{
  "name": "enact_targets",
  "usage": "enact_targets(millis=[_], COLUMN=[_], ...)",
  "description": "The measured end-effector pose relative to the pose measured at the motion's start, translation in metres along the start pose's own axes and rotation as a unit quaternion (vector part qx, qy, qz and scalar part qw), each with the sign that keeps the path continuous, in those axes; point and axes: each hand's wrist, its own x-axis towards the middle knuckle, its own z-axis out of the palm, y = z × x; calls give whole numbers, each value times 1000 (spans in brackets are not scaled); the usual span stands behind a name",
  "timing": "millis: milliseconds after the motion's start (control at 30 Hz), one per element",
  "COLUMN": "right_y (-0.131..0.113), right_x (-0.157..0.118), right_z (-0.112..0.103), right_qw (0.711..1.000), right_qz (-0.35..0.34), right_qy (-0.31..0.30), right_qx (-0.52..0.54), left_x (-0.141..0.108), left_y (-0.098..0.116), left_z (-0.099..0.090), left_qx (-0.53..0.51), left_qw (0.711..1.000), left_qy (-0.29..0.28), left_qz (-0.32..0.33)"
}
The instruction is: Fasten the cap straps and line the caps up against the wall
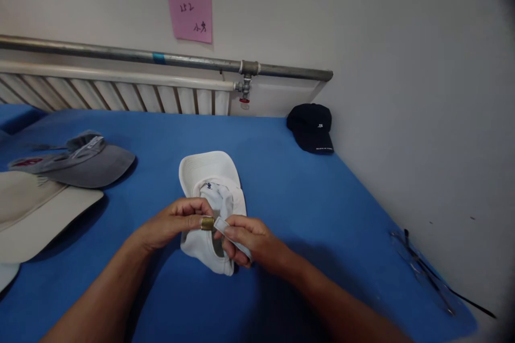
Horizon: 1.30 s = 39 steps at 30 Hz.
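The white cap (217,201) sits on the blue tabletop (265,155) right in front of me, brim pointing away toward the radiator (137,96), its back edge under my hands. My left hand (173,222) has the thumb and fingers pressed together on the brass-coloured clasp (207,223). My right hand (255,238) pinches the pale strap (221,226) between thumb and forefinger, the other fingers curled below it. The strap's end lies just beside the clasp; I cannot tell whether the two touch.

I expect the cap to be light, so a tug on the strap would probably drag it along the cloth-soft crown and all. The crown looks limp and ready to fold, while the brim seems the stiff part and good for lifting or turning. The clasp is small and looks smooth, perhaps slippery, so I judge it best held firmly by its sides. The strap looks flat and bendy; a grip close to its tip should stop it buckling. Nothing here seems fragile.
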Motion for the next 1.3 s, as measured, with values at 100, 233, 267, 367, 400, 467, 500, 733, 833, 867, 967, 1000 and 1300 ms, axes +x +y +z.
enact_targets(millis=[100, 233, 267, 367, 400, 467, 500, 733, 833, 867, 967, 1000, 1300], right_y=[-1, -3, -4, -4, -4, -3, -3, -3, -3, -3, -3, -3, 2], right_x=[-1, -1, -1, -2, -2, -2, -2, -1, -1, -1, 0, 0, 4], right_z=[-1, 0, 1, 1, 1, 1, 0, -1, 0, 0, 2, 2, 1], right_qw=[1000, 1000, 1000, 999, 999, 999, 999, 997, 997, 997, 998, 998, 998], right_qz=[6, 12, 15, 17, 17, 15, 14, 20, 22, 20, 17, 19, 37], right_qy=[-24, -18, -19, -28, -30, -35, -35, -51, -49, -44, -30, -27, -26], right_qx=[6, 7, 4, -12, -18, -27, -30, -49, -53, -55, -60, -61, -33], left_x=[0, 0, 0, 1, 1, 1, 1, 2, 3, 3, 4, 4, 5], left_y=[-1, -1, 0, 0, 0, -1, -1, -5, -6, -6, -5, -4, -2], left_z=[1, 0, 0, 0, 0, 0, 0, -3, -4, -4, -4, -4, 3], left_qx=[-4, -11, -11, -14, -15, -19, -20, -36, -40, -39, -34, -30, -31], left_qw=[1000, 1000, 1000, 999, 999, 999, 999, 996, 995, 995, 996, 996, 997], left_qy=[-18, -21, -23, -30, -32, -37, -40, -76, -84, -83, -80, -80, -72], left_qz=[-2, -7, -8, -13, -15, -18, -20, -29, -27, -28, -28, -28, -22])
